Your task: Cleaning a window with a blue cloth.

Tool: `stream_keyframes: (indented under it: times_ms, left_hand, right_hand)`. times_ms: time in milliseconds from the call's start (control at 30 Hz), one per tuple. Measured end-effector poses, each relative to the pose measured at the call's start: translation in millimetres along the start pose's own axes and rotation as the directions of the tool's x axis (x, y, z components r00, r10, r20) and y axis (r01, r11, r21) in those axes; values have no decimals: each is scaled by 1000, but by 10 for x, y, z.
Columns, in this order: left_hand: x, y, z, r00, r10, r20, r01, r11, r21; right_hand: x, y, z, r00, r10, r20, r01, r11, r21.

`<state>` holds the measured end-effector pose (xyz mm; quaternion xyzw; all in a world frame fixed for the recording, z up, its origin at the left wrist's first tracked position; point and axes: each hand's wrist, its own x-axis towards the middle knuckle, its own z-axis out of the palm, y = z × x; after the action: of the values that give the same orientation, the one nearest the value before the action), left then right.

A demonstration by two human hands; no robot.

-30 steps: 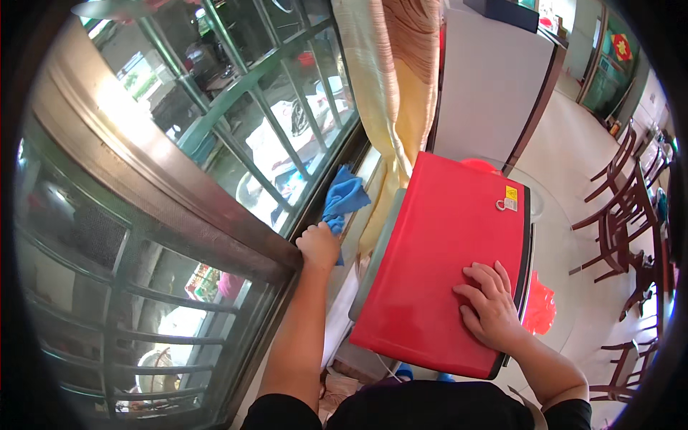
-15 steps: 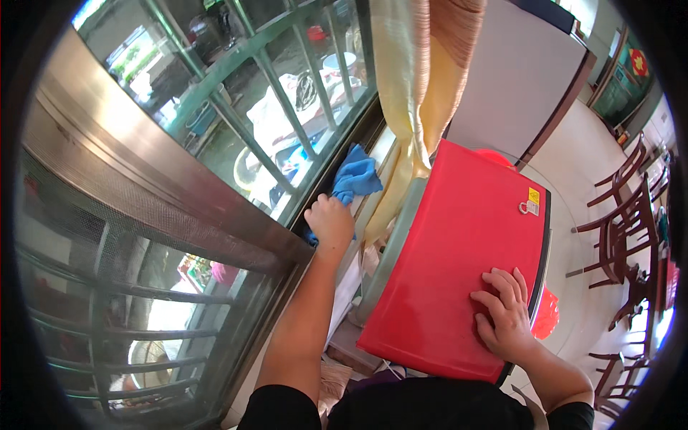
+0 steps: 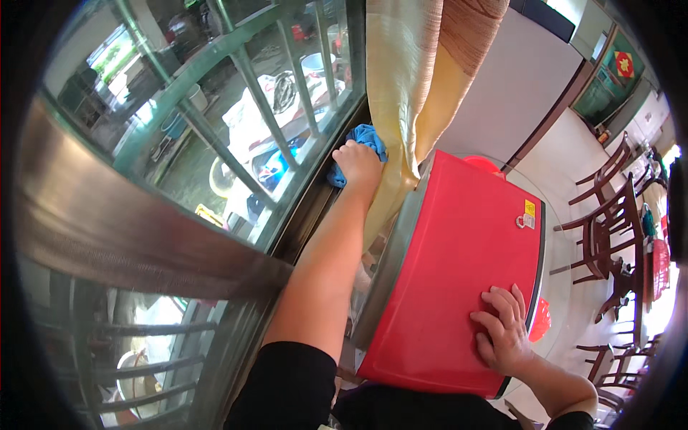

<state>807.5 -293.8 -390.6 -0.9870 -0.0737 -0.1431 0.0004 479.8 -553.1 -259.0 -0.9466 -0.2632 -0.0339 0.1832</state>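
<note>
At upper centre, the left hand (image 3: 358,166), fingers clenched, holds a bunched blue cloth (image 3: 370,136) at the window frame (image 3: 297,240). It looks light, soft and limp, best gripped at its gathered middle. Lower right, the right hand (image 3: 506,333) rests loosely spread on a red panel (image 3: 459,251), grasping nothing.

We see bright daylight pouring through the tall glass window with green metal bars (image 3: 265,107), glare paling the brown metal window post (image 3: 150,229), soft sheen on the glossy red rectangular box (image 3: 451,272), and fisheye bending toward black corners.
</note>
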Motion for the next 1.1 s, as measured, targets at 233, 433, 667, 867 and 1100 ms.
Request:
stream_keyframes:
  times_ms: [233, 433, 667, 867, 1100]
  left_hand:
    - [667, 537, 266, 994, 69, 90, -62, 995, -78]
    - [989, 342, 347, 996, 88, -18, -90, 984, -153]
    - [552, 158, 266, 971, 235, -37, -238, 954, -183]
    - [-240, -239, 83, 985, 132, -109, -140, 988, -67]
    - [-960, -644, -511, 982, 56, 182, -76, 992, 102]
  right_hand:
    - [-40, -9, -31, 996, 59, 68, -57, 998, -24]
    - [30, 28, 0, 996, 47, 74, -48, 999, 10]
    - [-53, -5, 21, 997, 74, 17, -74, 997, -9]
    - [-25, -30, -5, 999, 40, 3, -40, 999, -16]
    - [-26, -17, -22, 1000, 5, -11, -6, 1000, -27]
